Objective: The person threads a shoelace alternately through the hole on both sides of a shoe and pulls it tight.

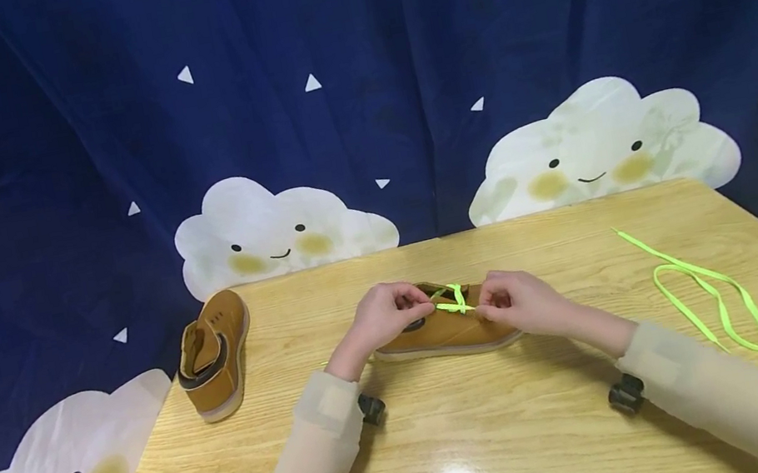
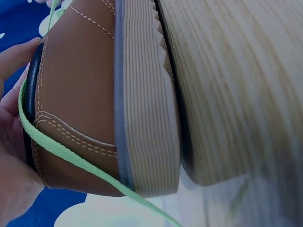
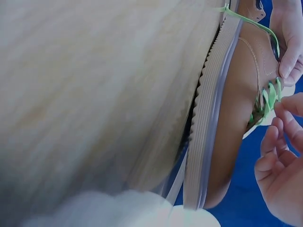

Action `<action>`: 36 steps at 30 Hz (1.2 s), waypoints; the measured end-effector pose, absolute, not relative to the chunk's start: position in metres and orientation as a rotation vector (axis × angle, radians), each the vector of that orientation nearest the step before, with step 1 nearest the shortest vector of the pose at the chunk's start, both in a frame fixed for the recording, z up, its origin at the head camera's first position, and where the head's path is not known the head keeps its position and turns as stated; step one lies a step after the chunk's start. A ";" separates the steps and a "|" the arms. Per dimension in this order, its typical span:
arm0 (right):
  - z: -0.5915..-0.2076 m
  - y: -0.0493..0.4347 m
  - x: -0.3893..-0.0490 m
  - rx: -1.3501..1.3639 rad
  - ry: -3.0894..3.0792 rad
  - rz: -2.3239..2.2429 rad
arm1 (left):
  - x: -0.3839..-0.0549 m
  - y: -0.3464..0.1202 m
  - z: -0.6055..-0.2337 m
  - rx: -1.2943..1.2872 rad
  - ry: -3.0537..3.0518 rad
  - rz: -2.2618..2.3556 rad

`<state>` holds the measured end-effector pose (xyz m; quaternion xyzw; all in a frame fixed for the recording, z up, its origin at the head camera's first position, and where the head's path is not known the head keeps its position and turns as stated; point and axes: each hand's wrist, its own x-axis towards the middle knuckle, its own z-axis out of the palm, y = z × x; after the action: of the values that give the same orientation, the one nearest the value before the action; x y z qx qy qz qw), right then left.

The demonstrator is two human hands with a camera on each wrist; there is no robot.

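A tan shoe (image 1: 453, 333) with a pale sole stands on the table, its toe toward the right. A neon green shoelace (image 1: 460, 298) runs through its eyelets. My left hand (image 1: 392, 310) is at the shoe's opening, thumb and fingertips pinching the lace. From that hand a length of lace (image 2: 71, 156) trails down across the heel in the left wrist view. On the toe side, my right hand (image 1: 523, 302) pinches the lace close to the eyelets. The right wrist view shows that hand's fingers (image 3: 289, 125) meeting at the laced rows.
A second tan shoe (image 1: 218, 358), with no lace visible in it, stands at the table's left edge. Another green shoelace (image 1: 719, 286) lies loosely looped on the right of the wooden table (image 1: 538, 445). Behind hangs a dark blue curtain (image 1: 393, 56) with clouds.
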<state>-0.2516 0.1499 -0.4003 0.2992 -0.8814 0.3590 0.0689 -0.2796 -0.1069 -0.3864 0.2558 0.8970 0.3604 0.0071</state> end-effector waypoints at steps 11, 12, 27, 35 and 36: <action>-0.402 0.184 -0.235 0.914 -2.638 1.020 | -0.279 -0.108 -0.388 0.812 2.798 1.113; -0.403 0.188 -0.233 0.920 -2.637 1.017 | -0.279 -0.108 -0.388 0.814 2.801 1.110; -0.406 0.230 -0.219 0.979 -2.607 1.037 | -0.280 -0.108 -0.386 0.827 2.816 1.092; -0.404 0.236 -0.219 0.977 -2.651 0.979 | -0.279 -0.105 -0.386 0.826 2.808 1.102; -0.405 0.236 -0.219 0.976 -2.661 0.987 | -0.279 -0.106 -0.386 0.822 2.808 1.100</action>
<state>-0.2188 0.2359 -0.4049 0.3245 -0.8844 0.3281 0.0699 -0.2788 -0.1055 -0.3862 0.2630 0.8983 0.3519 0.0078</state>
